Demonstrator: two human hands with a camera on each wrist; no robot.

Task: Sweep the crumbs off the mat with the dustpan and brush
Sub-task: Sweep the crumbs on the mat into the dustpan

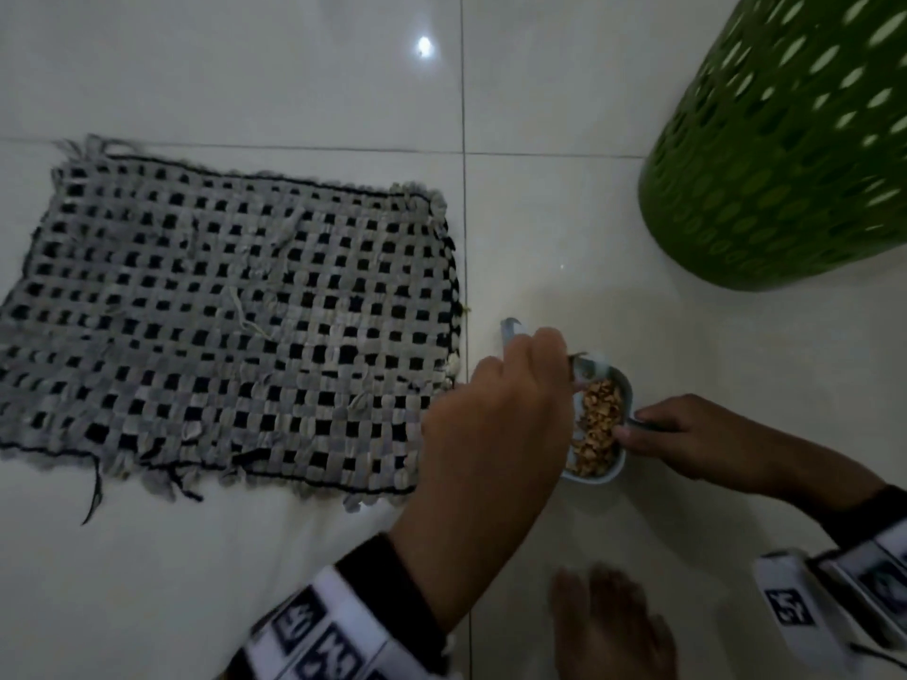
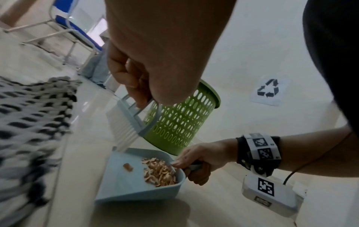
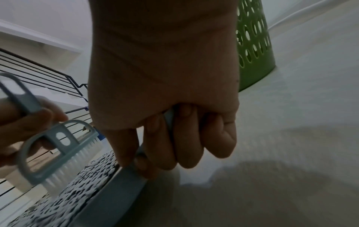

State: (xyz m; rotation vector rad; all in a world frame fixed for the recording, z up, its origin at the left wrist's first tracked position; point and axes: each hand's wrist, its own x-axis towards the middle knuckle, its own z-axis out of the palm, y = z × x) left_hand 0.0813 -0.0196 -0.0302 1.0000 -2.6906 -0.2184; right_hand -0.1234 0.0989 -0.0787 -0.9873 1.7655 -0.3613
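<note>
Crumbs: tan flakes heaped in the rear corner of the pale blue dustpan, one stray piece lying apart nearer the pan's middle. Dustpan: on the tiled floor, lower centre-right of the head view, just right of the mat's right edge; largely covered there by the left hand, only its right rim and contents showing.

Mat: woven grey-and-black check, frayed edges, loose threads; fills the left half of the head view; blurred in both wrist views. Whether crumbs remain on it cannot be made out.

Left hand: fingers curled round the handle of the brush, pale blue with white bristles, held over the pan's far end; bristle tips smeared by blur, so contact with the pan is uncertain.

Right hand: fingers wrapped round the dustpan handle, thumb on top; handle almost wholly hidden by the grip.

Green perforated basket: upper right of the head view, cut off by the frame, standing near the dustpan.

Recycling-symbol sheet: right of the left wrist view.

Foot: bottom edge of the head view, blurred.

Wire rack: left of the right wrist view, partly hidden by the brush.
</note>
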